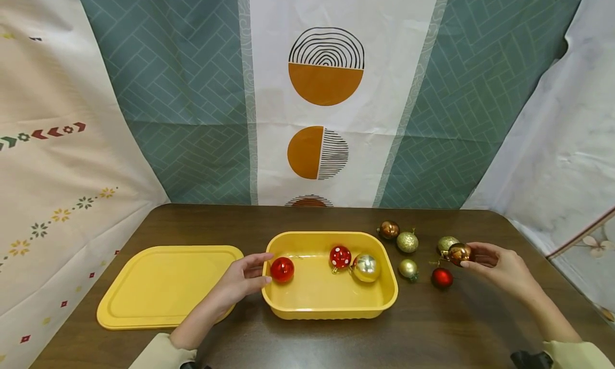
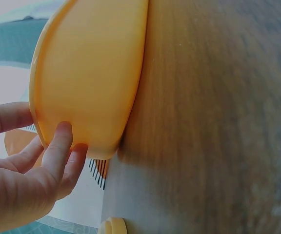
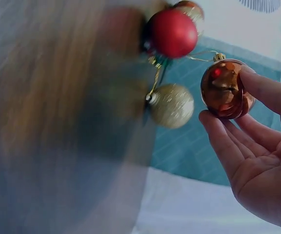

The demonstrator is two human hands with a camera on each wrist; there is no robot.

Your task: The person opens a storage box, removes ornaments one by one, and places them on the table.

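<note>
A shiny copper Christmas bauble is pinched between the thumb and fingertips of my right hand, above the right side of the table. In the right wrist view the bauble shows its gold cap and string. My left hand grips the left end of a yellow plastic box, and the left wrist view has its fingers on both sides of the rim. Inside the box lie a red bauble, a red white-dotted bauble and a larger pale gold bauble.
Just below the held bauble are a red bauble and a glittery gold one. Nearer the box sit another copper bauble, a glittery gold bauble and a smooth gold bauble. A yellow lid lies flat at left.
</note>
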